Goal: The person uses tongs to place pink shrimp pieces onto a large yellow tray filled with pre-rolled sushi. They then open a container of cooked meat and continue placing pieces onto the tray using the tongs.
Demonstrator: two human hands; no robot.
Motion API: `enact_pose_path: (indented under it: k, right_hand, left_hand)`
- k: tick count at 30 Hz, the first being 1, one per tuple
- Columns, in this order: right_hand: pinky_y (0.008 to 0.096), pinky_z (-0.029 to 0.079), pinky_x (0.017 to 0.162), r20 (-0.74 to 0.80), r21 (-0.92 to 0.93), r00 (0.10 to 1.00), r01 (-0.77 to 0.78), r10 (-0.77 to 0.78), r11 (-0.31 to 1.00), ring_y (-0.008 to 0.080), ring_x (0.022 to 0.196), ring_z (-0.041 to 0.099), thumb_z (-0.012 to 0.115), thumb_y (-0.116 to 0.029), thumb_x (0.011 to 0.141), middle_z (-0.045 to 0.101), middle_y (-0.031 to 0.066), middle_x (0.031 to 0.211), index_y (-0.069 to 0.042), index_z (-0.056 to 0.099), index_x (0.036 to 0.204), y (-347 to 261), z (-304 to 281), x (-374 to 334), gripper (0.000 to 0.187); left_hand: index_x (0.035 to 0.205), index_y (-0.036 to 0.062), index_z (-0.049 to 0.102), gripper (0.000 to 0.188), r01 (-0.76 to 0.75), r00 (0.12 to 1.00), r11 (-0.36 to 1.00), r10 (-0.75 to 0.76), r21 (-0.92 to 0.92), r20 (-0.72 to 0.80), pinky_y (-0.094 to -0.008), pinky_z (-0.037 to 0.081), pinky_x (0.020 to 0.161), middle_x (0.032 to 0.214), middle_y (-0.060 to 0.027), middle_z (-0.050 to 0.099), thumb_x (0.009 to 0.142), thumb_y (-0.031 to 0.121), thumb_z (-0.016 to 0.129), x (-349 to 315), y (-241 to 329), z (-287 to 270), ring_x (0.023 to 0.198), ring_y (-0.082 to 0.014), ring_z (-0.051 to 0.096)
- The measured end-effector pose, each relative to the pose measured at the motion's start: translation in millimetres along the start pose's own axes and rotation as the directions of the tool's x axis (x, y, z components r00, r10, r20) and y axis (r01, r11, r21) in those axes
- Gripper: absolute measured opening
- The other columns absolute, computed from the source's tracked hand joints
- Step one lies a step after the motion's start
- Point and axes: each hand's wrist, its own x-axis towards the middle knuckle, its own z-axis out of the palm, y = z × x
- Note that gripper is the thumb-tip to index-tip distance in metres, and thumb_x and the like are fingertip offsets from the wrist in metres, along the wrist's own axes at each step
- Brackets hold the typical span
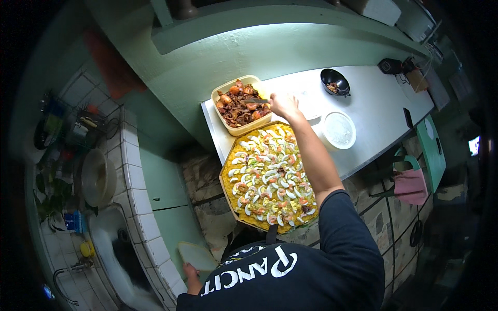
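Note:
My right hand is closed around the handle of a grey metal utensil. Its other end rests over dark red-brown cooked meat pieces in a yellow rectangular tub; its exact kind cannot be made out. Directly in front of my body lies a large tray of yellow noodles, topped with sliced boiled eggs and shrimp. Down at the lower left, my left hand grips the edge of a pale flat rectangular lid, with its fingers partly hidden.
On the white table stand a black bowl with a little food and a round white tub. A tiled counter with a sink and a basin runs along the left. A pink cloth hangs at the right.

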Motion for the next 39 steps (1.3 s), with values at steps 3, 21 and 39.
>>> enact_pose_path:
  k: [3,21,39]
  right_hand:
    - [0.0466,0.050,0.079,-0.030,0.122,0.993,-0.110,0.114,0.986,0.0358,0.091,0.064,0.052,-0.031,0.088,0.068,0.0168,0.090,-0.008,0.068,0.096,-11,22,21,0.029]
    - [0.0472,0.052,0.073,-0.153,-0.215,0.983,0.062,-0.096,0.975,0.0337,0.090,0.064,0.061,-0.020,0.082,0.065,0.0189,0.096,-0.007,0.064,0.102,-5,46,35,0.024]
    - [0.0484,0.050,0.075,-0.008,0.029,0.999,-0.032,0.032,0.999,0.0353,0.087,0.065,0.055,-0.024,0.085,0.068,0.0165,0.090,-0.010,0.069,0.094,-31,-4,6,0.021]
  left_hand:
    - [0.127,-0.0007,0.040,0.038,-0.008,1.000,0.999,0.008,-0.038,-0.007,-0.0427,0.055,0.046,0.109,-0.0245,0.056,0.094,0.018,0.043,3,11,6,0.083,-0.0379,0.064]
    - [0.127,-0.0001,0.043,0.037,-0.047,0.999,0.996,0.048,-0.073,0.017,-0.0381,0.054,0.043,0.104,-0.0213,0.060,0.094,0.018,0.042,-4,15,9,0.075,-0.0320,0.066]
    - [0.124,-0.0019,0.042,0.039,-0.017,1.000,0.982,0.015,-0.190,-0.010,-0.0408,0.055,0.044,0.105,-0.0249,0.057,0.093,0.021,0.046,7,-8,1,0.076,-0.0351,0.065]
